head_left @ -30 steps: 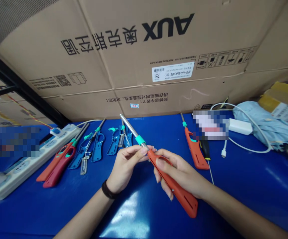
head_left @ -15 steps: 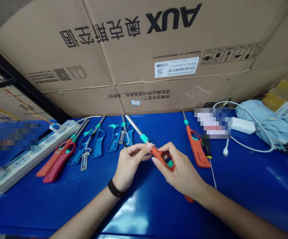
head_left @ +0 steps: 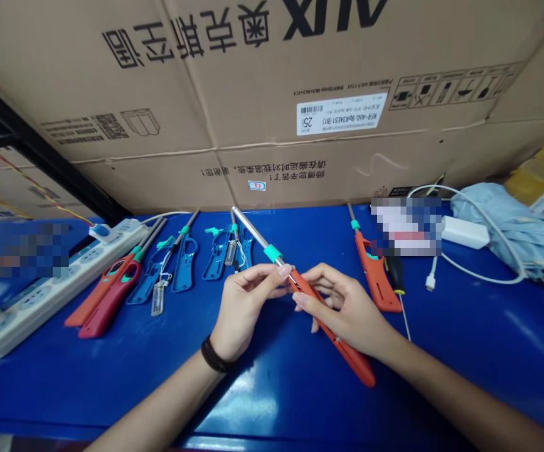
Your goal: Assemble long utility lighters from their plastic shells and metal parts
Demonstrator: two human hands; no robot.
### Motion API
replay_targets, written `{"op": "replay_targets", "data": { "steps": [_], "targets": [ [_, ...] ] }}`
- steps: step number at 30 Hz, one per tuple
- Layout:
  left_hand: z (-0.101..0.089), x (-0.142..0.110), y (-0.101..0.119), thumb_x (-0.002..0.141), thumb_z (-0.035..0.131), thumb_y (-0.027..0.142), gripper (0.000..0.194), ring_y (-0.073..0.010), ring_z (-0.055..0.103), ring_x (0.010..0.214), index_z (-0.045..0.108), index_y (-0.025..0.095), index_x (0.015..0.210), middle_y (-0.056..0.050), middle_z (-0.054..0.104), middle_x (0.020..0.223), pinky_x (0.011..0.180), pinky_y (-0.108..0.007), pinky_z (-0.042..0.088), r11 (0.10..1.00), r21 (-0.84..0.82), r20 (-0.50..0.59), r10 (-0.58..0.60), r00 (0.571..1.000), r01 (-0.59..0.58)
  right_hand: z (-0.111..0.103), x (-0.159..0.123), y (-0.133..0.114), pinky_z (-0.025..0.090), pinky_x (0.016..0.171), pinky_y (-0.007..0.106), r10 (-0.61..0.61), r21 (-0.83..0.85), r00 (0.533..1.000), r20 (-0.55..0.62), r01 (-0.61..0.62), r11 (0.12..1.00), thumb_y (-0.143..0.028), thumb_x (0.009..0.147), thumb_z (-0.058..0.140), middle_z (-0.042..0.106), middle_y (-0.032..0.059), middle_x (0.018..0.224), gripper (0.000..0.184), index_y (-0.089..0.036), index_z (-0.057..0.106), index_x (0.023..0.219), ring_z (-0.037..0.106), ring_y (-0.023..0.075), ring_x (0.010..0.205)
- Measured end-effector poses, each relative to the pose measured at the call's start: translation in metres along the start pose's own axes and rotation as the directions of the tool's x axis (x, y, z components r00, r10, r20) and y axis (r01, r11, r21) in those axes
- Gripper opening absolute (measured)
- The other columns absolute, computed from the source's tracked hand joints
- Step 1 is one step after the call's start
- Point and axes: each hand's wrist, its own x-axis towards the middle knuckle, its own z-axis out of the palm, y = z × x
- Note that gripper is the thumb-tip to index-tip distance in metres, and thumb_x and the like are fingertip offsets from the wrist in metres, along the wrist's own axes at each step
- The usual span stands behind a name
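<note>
1. As the head view shows, a long orange plastic lighter (head_left: 359, 364) slants across the middle of the frame above the glossy blue table (head_left: 135, 370), its silver metal tube (head_left: 253, 229) pointing up and left through a green collar (head_left: 273, 253).
2. The left hand (head_left: 238, 311) is closed in a pinch where tube meets casing; the right hand (head_left: 359, 314) is closed around the casing, thumb on top and fingers curled beneath.
3. The step in hand looks like two-handed handling of the casing's front end, its narrow edge turned to the camera. Any further move there would call for a steady right-hand hold and light left fingertips, so that tube and casing are not twisted against each other.
4. Opened blue plastic casings (head_left: 184, 270) lie left of centre, beside a small clear reservoir (head_left: 157, 298); a black-and-yellow-handled screwdriver (head_left: 395, 273) lies right of centre.
5. Fingers hide the lighter's trigger area and part of the joint; whether the casing is fully closed cannot be told. Pixelated patches mask items at left and right, and the cardboard box (head_left: 182, 113) is cut off at the top.
</note>
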Motion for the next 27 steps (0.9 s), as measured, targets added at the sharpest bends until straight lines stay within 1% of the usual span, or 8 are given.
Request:
{"op": "replay_targets", "data": {
  "steps": [3, 7, 12, 15, 17, 20, 24, 27],
  "targets": [
    [0.0003, -0.0016, 0.0021, 0.073, 0.072, 0.027, 0.007, -0.0079, 0.065, 0.069, 0.074, 0.020, 0.076, 0.002, 0.072, 0.075, 0.064, -0.013, 0.053, 0.998, 0.028, -0.013, 0.063, 0.998, -0.063, -0.0001, 0.0006, -0.0025, 0.055, 0.051, 0.022, 0.004, 0.069, 1.000, 0.022, -0.006, 0.998, -0.034, 0.077, 0.066, 0.065, 0.0037, 0.088, 0.025, -0.018, 0.053, 0.090, 0.062, 0.0112, 0.067],
    [-0.0001, -0.0018, 0.0025, 0.073, 0.073, 0.027, 0.007, -0.0076, 0.064, 0.067, 0.074, 0.020, 0.074, 0.002, 0.072, 0.075, 0.062, -0.013, 0.053, 0.991, 0.058, -0.013, 0.119, 0.993, -0.118, -0.0009, -0.0008, -0.0045, 0.056, 0.053, 0.023, -0.017, 0.104, 0.999, 0.051, 0.011, 0.995, -0.033, 0.079, 0.065, 0.066, 0.0051, 0.089, 0.023, -0.017, 0.052, 0.090, 0.062, 0.0106, 0.064],
    [-0.0017, -0.0017, 0.0040, 0.075, 0.071, 0.029, 0.010, -0.0113, 0.066, 0.077, 0.074, 0.019, 0.075, -0.001, 0.073, 0.083, 0.064, -0.016, 0.054, 0.986, 0.067, -0.040, 0.156, 0.987, -0.153, -0.0002, -0.0023, -0.0044, 0.055, 0.051, 0.023, -0.050, 0.105, 0.997, 0.061, 0.044, 0.993, -0.033, 0.082, 0.062, 0.066, 0.0056, 0.090, 0.021, -0.017, 0.052, 0.091, 0.063, 0.0103, 0.062],
    [-0.0028, -0.0024, 0.0053, 0.077, 0.069, 0.028, 0.010, -0.0127, 0.066, 0.082, 0.073, 0.019, 0.075, -0.001, 0.073, 0.085, 0.065, -0.016, 0.055, 0.986, 0.060, -0.020, 0.159, 0.987, -0.158, 0.0002, -0.0027, -0.0031, 0.055, 0.052, 0.024, -0.060, 0.085, 0.996, 0.059, 0.055, 0.995, -0.033, 0.082, 0.062, 0.066, 0.0060, 0.092, 0.021, -0.018, 0.051, 0.093, 0.065, 0.0132, 0.069],
    [-0.0037, -0.0031, 0.0055, 0.078, 0.069, 0.027, 0.010, -0.0126, 0.066, 0.083, 0.073, 0.019, 0.074, -0.001, 0.073, 0.086, 0.065, -0.015, 0.054, 0.985, 0.055, -0.009, 0.162, 0.987, -0.162, -0.0002, -0.0034, -0.0022, 0.056, 0.053, 0.024, -0.078, 0.040, 0.996, 0.046, 0.076, 0.996, -0.033, 0.081, 0.063, 0.066, 0.0057, 0.092, 0.022, -0.019, 0.051, 0.093, 0.066, 0.0152, 0.074],
    [-0.0047, -0.0035, 0.0053, 0.078, 0.068, 0.027, 0.009, -0.0117, 0.066, 0.083, 0.073, 0.020, 0.075, 0.000, 0.073, 0.087, 0.063, -0.014, 0.053, 0.986, 0.044, 0.005, 0.164, 0.987, -0.164, -0.0014, -0.0049, -0.0019, 0.055, 0.054, 0.023, -0.108, -0.028, 0.994, 0.018, 0.108, 0.994, -0.031, 0.079, 0.067, 0.067, 0.0046, 0.092, 0.023, -0.020, 0.052, 0.092, 0.065, 0.0138, 0.071],
    [-0.0045, -0.0024, 0.0053, 0.076, 0.070, 0.027, 0.009, -0.0100, 0.065, 0.075, 0.073, 0.019, 0.072, 0.000, 0.073, 0.080, 0.063, -0.014, 0.052, 0.980, 0.073, 0.001, 0.188, 0.982, -0.187, -0.0016, -0.0063, -0.0030, 0.055, 0.054, 0.024, -0.085, 0.008, 0.995, 0.059, 0.085, 0.996, -0.034, 0.083, 0.061, 0.066, 0.0031, 0.086, 0.021, -0.019, 0.052, 0.094, 0.061, 0.0101, 0.061],
    [-0.0028, -0.0026, 0.0061, 0.072, 0.073, 0.027, 0.010, -0.0084, 0.062, 0.064, 0.072, 0.018, 0.068, 0.000, 0.072, 0.072, 0.059, -0.015, 0.051, 0.979, 0.084, -0.016, 0.189, 0.982, -0.187, -0.0009, -0.0070, -0.0048, 0.054, 0.057, 0.024, -0.090, 0.033, 0.989, 0.114, 0.087, 0.996, -0.035, 0.085, 0.059, 0.065, 0.0039, 0.089, 0.021, -0.019, 0.053, 0.096, 0.060, 0.0100, 0.063]
  ]
}}
